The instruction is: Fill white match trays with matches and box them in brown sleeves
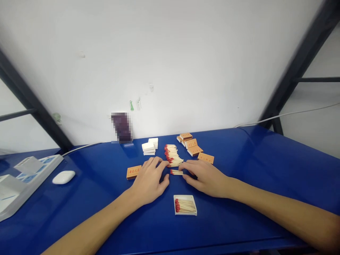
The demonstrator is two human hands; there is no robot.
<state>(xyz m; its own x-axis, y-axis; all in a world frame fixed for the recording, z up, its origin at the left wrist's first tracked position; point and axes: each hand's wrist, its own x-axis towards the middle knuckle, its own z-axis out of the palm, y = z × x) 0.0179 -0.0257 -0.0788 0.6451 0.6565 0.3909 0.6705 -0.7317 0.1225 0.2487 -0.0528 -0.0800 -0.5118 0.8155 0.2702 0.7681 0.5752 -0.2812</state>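
My left hand (pixel 151 179) rests low over the blue table, palm down. Its fingers are apart, with the index tip by the red heads of a large pile of matches (pixel 174 154). My right hand (pixel 205 177) lies opposite, thumb and index finger parted around the tail end of a small bunch of matches (pixel 176 172). That bunch sits between both hands, just below the pile. Closer to me, a white matchbox tray (pixel 196 209) contains matches with their heads to the left. An orange matchbox cover (pixel 133 172) is partly hidden behind my left hand.
Several orange matchboxes (pixel 191 143) lie stacked loosely at the back right, and one orange box (pixel 206 158) is beyond my right hand. White trays (pixel 148 148) are stacked at the back left. A white case (pixel 63 177) and a power strip (pixel 37 184) occupy the left side.
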